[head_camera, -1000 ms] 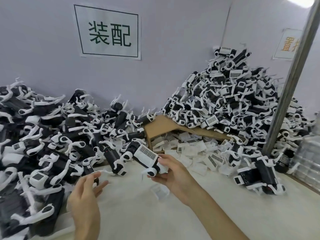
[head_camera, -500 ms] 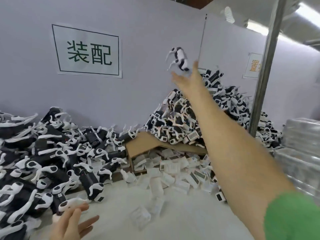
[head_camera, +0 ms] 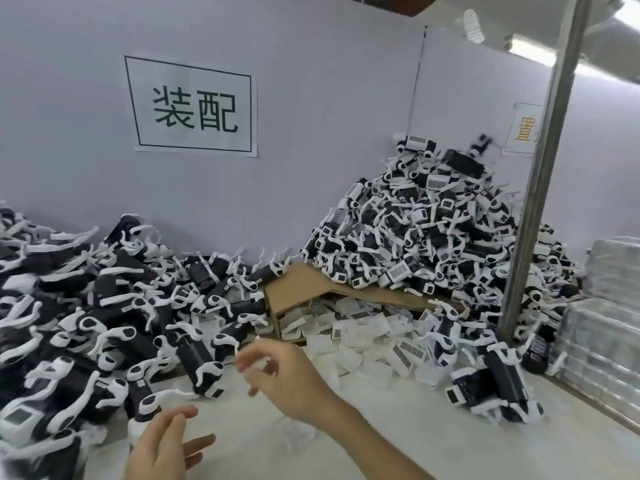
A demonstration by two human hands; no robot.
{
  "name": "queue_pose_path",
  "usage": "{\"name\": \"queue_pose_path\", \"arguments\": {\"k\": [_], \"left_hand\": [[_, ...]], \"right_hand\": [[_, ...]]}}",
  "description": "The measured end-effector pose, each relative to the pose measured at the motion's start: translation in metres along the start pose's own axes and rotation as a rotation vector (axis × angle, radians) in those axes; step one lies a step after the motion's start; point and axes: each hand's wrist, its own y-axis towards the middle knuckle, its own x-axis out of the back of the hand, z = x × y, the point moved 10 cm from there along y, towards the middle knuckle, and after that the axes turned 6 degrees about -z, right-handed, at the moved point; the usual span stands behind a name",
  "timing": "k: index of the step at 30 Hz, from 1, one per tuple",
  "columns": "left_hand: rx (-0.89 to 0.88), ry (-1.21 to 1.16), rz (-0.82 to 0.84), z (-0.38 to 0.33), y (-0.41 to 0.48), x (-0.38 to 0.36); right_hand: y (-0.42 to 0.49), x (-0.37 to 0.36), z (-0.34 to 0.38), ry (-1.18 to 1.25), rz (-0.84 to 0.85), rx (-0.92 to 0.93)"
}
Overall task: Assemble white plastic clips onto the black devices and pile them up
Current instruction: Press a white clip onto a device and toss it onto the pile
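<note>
**Current step: between units.** Both hands are empty. The left hand [head_camera: 166,445] is low and close to the body, with its fingers spread and relaxed. The right hand [head_camera: 280,372] hovers above the counter [head_camera: 381,452] just beyond it, with its fingers loosely bent around nothing. The two hands are apart and neither touches a part.

**Location of parts**
- The heap of black devices [head_camera: 104,323] lies to the left of both hands. The nearest device lies just beyond the fingertips of the left hand.
- The white clips [head_camera: 363,336] spill from a cardboard box [head_camera: 304,285] that lies on its side. They are directly beyond the right hand.
- The finished pile [head_camera: 433,237] rises far beyond the right hand and to its right, against the wall. One unit [head_camera: 479,148] at its peak is blurred, and it cannot be determined whether it is at rest.

**Next move (judgement)**
1. Take one device from the left heap with the left hand. The white arms of neighbouring devices interlock, so lift the device clear rather than drag it.
2. Take a single clip from the loose spill with the right hand. The clips overlap, so separate one before lifting it.
3. Bring both parts together over the bare counter between the hands and seat the clip.
</note>
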Motion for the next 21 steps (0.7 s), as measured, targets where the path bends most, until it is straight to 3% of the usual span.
{"name": "queue_pose_path", "arguments": {"k": [11,21], "left_hand": [[-0.061,0.070,-0.114,0.001,0.005,0.013],[-0.023,0.109,-0.122,0.011,0.006,0.017]], "right_hand": [[-0.024,0.001,-0.056,0.098,-0.060,-0.127],[0.044,-0.023,-0.063,-0.157,-0.084,-0.074]]}}
